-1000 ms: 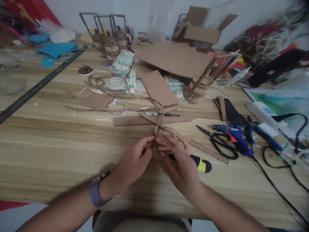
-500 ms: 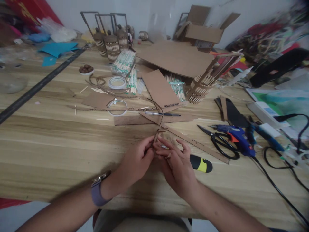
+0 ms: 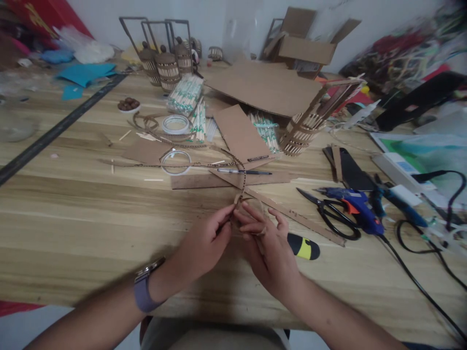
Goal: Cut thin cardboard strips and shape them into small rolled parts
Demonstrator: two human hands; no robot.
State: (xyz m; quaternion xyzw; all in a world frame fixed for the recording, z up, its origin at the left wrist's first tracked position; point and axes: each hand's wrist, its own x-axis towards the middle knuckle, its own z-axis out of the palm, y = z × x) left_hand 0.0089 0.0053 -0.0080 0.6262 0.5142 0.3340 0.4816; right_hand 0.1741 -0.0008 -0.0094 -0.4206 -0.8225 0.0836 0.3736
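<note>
Between thumb and fingers, my left hand [image 3: 209, 238] pinches a narrow cardboard strip [image 3: 243, 180] near its end. The strip curves up and away across the table, its corrugated edge showing. My right hand [image 3: 268, 243] meets the same end from the other side, fingertips against it, the outer fingers raised and bent. The exact grip at the fingertips is partly hidden. Just right of my right hand lies a black and yellow handle [image 3: 304, 247], its other end covered by the hand. A flat cardboard strip [image 3: 299, 217] runs diagonally past my fingers, and a pen [image 3: 244, 171] lies beyond.
Scissors [image 3: 332, 214] and a blue glue gun [image 3: 355, 204] with its cable lie at the right. Tape rolls [image 3: 176, 125], cardboard sheets [image 3: 241, 133] and bundled sticks [image 3: 186, 93] spread behind. A stick-covered lantern-like piece [image 3: 301, 132] stands right of centre; similar ones [image 3: 169, 73] stand at the back.
My right fingers have shifted slightly at the strip's end and turned a little. My left hand keeps its pinch. The whole view has moved slightly.
</note>
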